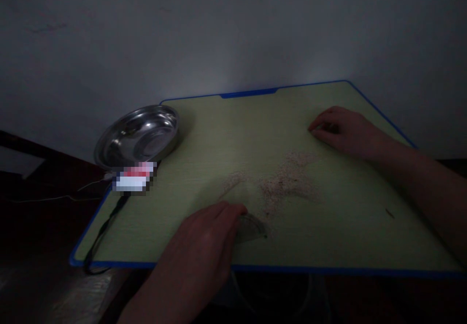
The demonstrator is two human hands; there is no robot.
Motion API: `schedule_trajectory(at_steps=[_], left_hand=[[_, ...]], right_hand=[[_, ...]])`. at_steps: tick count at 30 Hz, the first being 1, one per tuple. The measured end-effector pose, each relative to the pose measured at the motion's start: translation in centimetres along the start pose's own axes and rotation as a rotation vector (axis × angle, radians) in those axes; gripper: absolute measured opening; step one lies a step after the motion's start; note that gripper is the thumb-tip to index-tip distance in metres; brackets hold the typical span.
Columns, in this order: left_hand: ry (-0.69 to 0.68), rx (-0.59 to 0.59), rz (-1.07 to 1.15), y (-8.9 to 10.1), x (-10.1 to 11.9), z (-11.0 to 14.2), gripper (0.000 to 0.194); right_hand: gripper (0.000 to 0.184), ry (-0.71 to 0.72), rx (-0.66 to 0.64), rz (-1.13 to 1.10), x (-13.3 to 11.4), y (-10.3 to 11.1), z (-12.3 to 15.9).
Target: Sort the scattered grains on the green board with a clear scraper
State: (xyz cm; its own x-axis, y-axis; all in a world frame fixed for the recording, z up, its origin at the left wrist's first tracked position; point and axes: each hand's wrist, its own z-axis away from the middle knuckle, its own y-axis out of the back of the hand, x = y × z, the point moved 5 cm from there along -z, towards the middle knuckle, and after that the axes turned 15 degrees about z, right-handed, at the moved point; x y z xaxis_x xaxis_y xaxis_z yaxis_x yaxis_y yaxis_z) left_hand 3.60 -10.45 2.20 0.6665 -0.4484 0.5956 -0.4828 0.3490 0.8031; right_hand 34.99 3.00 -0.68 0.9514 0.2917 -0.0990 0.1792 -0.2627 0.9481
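Note:
A pale green table top with a blue rim point(255, 268) fills the middle of the view. Scattered pale grains point(288, 180) lie in a loose patch on it. My left hand point(204, 246) rests at the near edge, its fingers pressed down on a thin, clear, rounded flat piece point(253, 227) next to the grains. My right hand point(343, 130) lies at the far right of the top, fingers curled under with the tips on the surface; what they hold, if anything, is hidden.
A shiny steel bowl point(138, 134) sits at the table's far left corner, overhanging the edge. A small blurred-out object point(134, 177) lies just in front of it, with a dark cord point(104, 229) trailing off the left edge. A grey wall point(233, 32) stands behind.

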Motion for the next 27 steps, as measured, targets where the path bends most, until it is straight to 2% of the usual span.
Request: schedule_trajectory(at_steps=[19, 27], left_hand=[[-0.065, 0.014, 0.004, -0.3, 1.2, 1.1, 0.035], [-0.111, 0.018, -0.009, -0.4, 2.2, 1.1, 0.038]], right_hand=[[0.018, -0.027, -0.013, -0.032, -0.2, 0.1, 0.0], [0.026, -0.009, -0.018, -0.002, -0.6, 0.4, 0.0]])
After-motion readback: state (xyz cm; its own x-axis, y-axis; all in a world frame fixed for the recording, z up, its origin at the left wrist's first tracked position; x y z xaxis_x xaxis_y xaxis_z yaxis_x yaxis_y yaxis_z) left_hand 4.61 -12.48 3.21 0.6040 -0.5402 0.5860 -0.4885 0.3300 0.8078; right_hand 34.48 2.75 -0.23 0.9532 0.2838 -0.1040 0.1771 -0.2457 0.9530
